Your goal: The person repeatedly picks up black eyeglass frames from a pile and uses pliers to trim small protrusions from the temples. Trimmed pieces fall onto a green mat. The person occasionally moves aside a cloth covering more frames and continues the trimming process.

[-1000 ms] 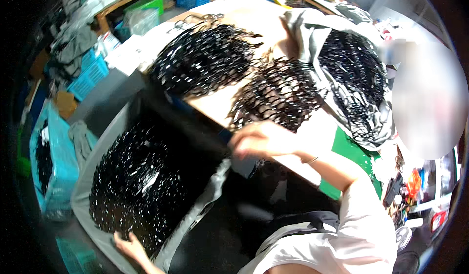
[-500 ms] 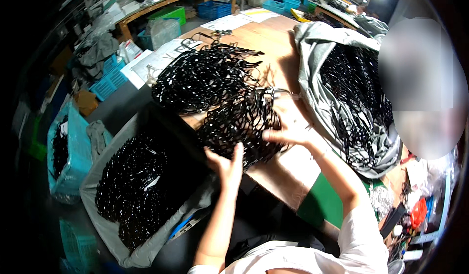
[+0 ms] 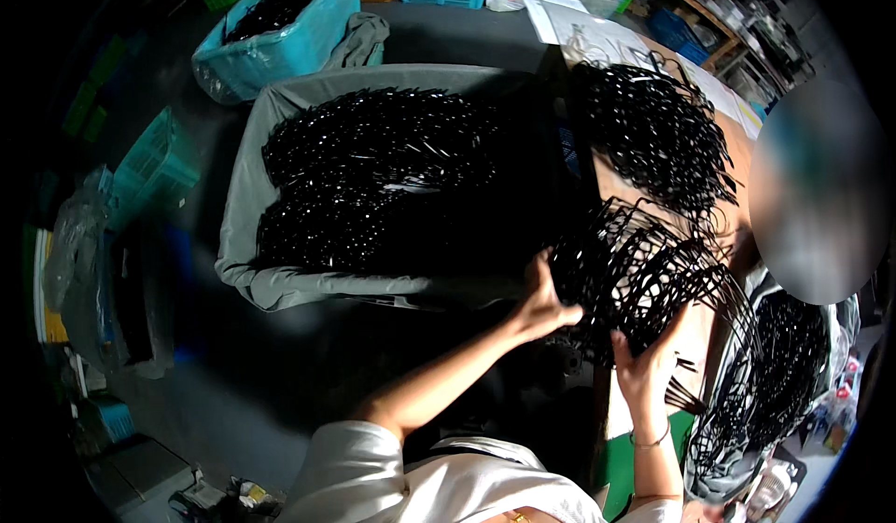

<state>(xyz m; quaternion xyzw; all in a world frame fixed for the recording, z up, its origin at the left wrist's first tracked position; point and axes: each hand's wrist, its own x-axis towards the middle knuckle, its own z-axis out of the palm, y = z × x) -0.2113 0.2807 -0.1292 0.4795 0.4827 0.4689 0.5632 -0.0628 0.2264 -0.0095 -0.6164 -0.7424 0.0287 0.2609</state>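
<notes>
A loose bundle of thin, glossy black looped strips (image 3: 623,276) lies between my hands at the table's edge, next to the grey-lined bin. My left hand (image 3: 541,308) presses its left side, thumb spread outward and the fingertips partly hidden behind the strips. From the near right, my right hand (image 3: 649,364) grips the bundle, its fingers running in under the strips. Just beyond, a second heap of the same strips (image 3: 653,136) rests on the table. To the left, the bin's grey cloth lining (image 3: 308,285) surrounds a thick layer of black strips (image 3: 373,178).
A grey cloth-lined container of black strips (image 3: 779,355) stands at the right. Past the bin is a turquoise crate (image 3: 280,52) with more strips. Paper sheets (image 3: 597,33) lie along the wooden table (image 3: 621,182). A blurred patch covers the right side.
My view has turned left, bringing the whole lined bin into sight. The bundle and both hands are nearer the bin, relative to the table. My right hand has come round to the bundle's near side.
</notes>
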